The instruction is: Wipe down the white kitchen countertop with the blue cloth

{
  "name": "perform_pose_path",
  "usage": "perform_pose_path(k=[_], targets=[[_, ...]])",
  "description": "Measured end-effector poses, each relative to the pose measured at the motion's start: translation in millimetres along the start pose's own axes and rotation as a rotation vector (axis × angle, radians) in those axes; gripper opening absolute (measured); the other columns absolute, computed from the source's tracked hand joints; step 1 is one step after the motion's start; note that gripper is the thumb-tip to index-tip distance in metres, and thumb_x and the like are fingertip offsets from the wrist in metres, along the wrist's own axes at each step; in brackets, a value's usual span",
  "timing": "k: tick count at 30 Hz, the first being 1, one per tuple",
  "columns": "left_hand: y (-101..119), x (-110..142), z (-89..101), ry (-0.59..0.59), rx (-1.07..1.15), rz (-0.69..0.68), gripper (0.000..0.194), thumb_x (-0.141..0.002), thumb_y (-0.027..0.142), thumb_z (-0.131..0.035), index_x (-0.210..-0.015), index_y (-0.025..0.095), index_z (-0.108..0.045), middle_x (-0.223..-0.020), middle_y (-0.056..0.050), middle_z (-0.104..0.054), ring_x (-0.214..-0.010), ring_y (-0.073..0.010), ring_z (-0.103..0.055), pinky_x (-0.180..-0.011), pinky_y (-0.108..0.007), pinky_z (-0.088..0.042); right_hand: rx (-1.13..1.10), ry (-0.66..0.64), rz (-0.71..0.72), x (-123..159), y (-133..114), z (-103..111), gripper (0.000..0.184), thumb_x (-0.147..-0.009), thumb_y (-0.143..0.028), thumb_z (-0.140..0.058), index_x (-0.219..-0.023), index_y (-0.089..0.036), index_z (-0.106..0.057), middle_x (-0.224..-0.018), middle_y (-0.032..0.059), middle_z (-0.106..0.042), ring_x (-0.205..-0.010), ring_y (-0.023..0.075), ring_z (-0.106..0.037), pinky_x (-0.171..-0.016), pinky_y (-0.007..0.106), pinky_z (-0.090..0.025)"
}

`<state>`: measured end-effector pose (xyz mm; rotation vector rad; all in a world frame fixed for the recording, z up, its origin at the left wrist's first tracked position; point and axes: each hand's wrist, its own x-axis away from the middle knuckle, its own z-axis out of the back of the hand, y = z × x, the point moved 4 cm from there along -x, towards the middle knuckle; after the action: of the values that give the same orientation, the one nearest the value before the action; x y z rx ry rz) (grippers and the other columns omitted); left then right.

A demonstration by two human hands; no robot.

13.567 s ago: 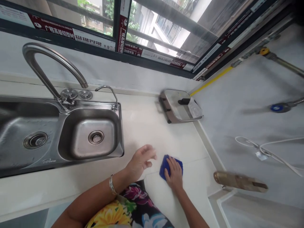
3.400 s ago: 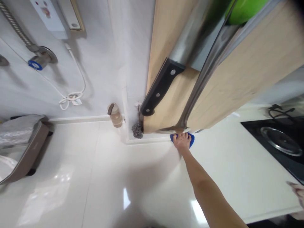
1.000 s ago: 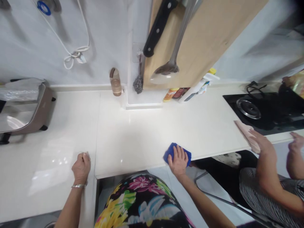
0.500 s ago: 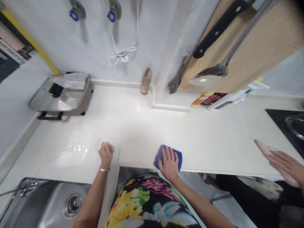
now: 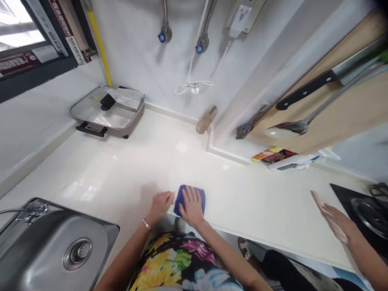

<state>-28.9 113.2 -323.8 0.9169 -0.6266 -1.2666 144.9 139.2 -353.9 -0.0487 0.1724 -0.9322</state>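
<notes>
My right hand (image 5: 192, 208) lies flat with its fingers spread on a folded blue cloth (image 5: 178, 202), pressing it to the white countertop (image 5: 242, 202) near the front edge. Just left of the cloth, my left hand (image 5: 160, 204) is closed, with a bracelet on the wrist. A small pale bit shows at its fingertips, too unclear to name. At the right, another person's hand (image 5: 338, 220) rests on a pale pinkish cloth (image 5: 319, 204) on the same counter.
A steel sink (image 5: 100, 238) is set in the counter at lower left. An electric pan with a glass lid (image 5: 121, 117) stands at back left. A brown bottle (image 5: 206, 121) sits by the wall. A knife (image 5: 306, 91) hangs before a wooden board (image 5: 348, 109); a black stove (image 5: 357, 214) is at right.
My right hand and the blue cloth have slid left along the counter. My left hand has come right, close to the cloth. The view has also shifted.
</notes>
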Motion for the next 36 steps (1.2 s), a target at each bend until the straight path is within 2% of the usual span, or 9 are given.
perform_pose_path(k=[2,6,11,13,16,20,26,31,36], targets=[[10.0,2.1,-14.4,-0.021,-0.035,-0.081,0.043,-0.099,0.045,-0.044,-0.068,0.021,-0.062,-0.069,-0.003,-0.067,-0.068,-0.0160,-0.061,-0.071,-0.030,-0.048,-0.087,0.051,0.028,-0.9,2.9,-0.3,0.070,-0.096,-0.047,-0.044,-0.153,-0.010,-0.031,-0.159,0.0169,-0.037,-0.151,0.0305,-0.025,-0.123,0.056,-0.019],[24.4,10.9,-43.0,-0.119,-0.220,-0.390,0.028,-0.101,0.032,-0.044,-0.107,0.021,-0.069,-0.109,-0.008,-0.073,-0.109,-0.0213,-0.064,-0.098,-0.039,-0.049,-0.172,0.148,-0.073,26.1,37.0,5.7,0.083,-0.093,-0.056,-0.049,-0.157,-0.012,-0.019,-0.159,0.0192,-0.036,-0.149,0.0313,-0.029,-0.122,0.061,-0.021],[41.4,25.0,-66.8,-0.152,-0.491,-0.553,0.043,-0.099,0.031,-0.046,-0.136,0.012,-0.056,-0.151,-0.015,-0.051,-0.146,-0.0294,-0.037,-0.121,-0.051,-0.029,-0.247,0.131,-0.089,63.6,75.7,8.2,0.065,-0.097,-0.047,-0.046,-0.154,-0.021,-0.028,-0.158,0.0151,-0.039,-0.147,0.0291,-0.034,-0.119,0.059,-0.030],[52.6,27.0,-77.0,-0.211,-0.514,-0.631,0.049,-0.099,0.031,-0.044,-0.144,0.012,-0.048,-0.161,-0.013,-0.037,-0.152,-0.0278,-0.026,-0.125,-0.050,-0.022,-0.276,0.220,-0.185,74.1,92.2,9.0,0.055,-0.100,-0.042,-0.042,-0.150,-0.021,-0.036,-0.153,0.0152,-0.046,-0.143,0.0285,-0.041,-0.117,0.059,-0.034],[61.3,23.1,-98.2,-0.328,-0.486,-0.702,0.048,-0.100,0.028,-0.039,-0.146,0.017,-0.047,-0.157,-0.009,-0.044,-0.149,-0.0202,-0.034,-0.125,-0.041,-0.025,-0.320,0.360,-0.334,92.6,120.1,9.7,0.045,-0.101,-0.037,-0.039,-0.141,-0.019,-0.048,-0.140,0.0162,-0.058,-0.130,0.0277,-0.054,-0.110,0.056,-0.042],[50.6,8.2,-118.8,-0.297,-0.519,-0.611,0.048,-0.101,0.028,-0.039,-0.146,0.016,-0.047,-0.157,-0.009,-0.045,-0.147,-0.0212,-0.038,-0.122,-0.041,-0.032,-0.227,0.468,-0.410,123.3,155.5,13.3,0.038,-0.098,-0.034,-0.045,-0.129,-0.016,-0.058,-0.134,0.0171,-0.061,-0.120,0.0283,-0.059,-0.105,0.055,-0.045],[33.4,-39.0,-107.1,-0.154,-0.617,-0.514,0.050,-0.101,0.026,-0.037,-0.150,0.017,-0.043,-0.160,-0.007,-0.039,-0.151,-0.0213,-0.030,-0.124,-0.045,-0.032,-0.105,0.474,-0.380,145.9,186.1,17.3,0.035,-0.096,-0.026,-0.049,-0.129,-0.020,-0.059,-0.131,0.0115,-0.065,-0.120,0.0237,-0.059,-0.108,0.048,-0.044],[27.9,-89.4,-89.4,-0.055,-0.708,-0.429,0.050,-0.100,0.028,-0.039,-0.149,0.017,-0.046,-0.159,-0.012,-0.040,-0.151,-0.0288,-0.028,-0.123,-0.056,-0.029,-0.047,0.509,-0.438,155.6,217.5,19.3,0.036,-0.095,-0.029,-0.050,-0.129,-0.019,-0.059,-0.131,0.0124,-0.064,-0.120,0.0242,-0.059,-0.108,0.047,-0.044],[31.1,-84.9,-86.8,-0.139,-0.738,-0.513,0.054,-0.098,0.032,-0.046,-0.151,0.021,-0.044,-0.164,-0.012,-0.031,-0.154,-0.0330,-0.020,-0.123,-0.059,-0.025,-0.006,0.540,-0.618,169.4,248.6,21.7,0.039,-0.095,-0.032,-0.046,-0.129,-0.016,-0.059,-0.134,0.0153,-0.062,-0.121,0.0271,-0.058,-0.100,0.046,-0.048]])
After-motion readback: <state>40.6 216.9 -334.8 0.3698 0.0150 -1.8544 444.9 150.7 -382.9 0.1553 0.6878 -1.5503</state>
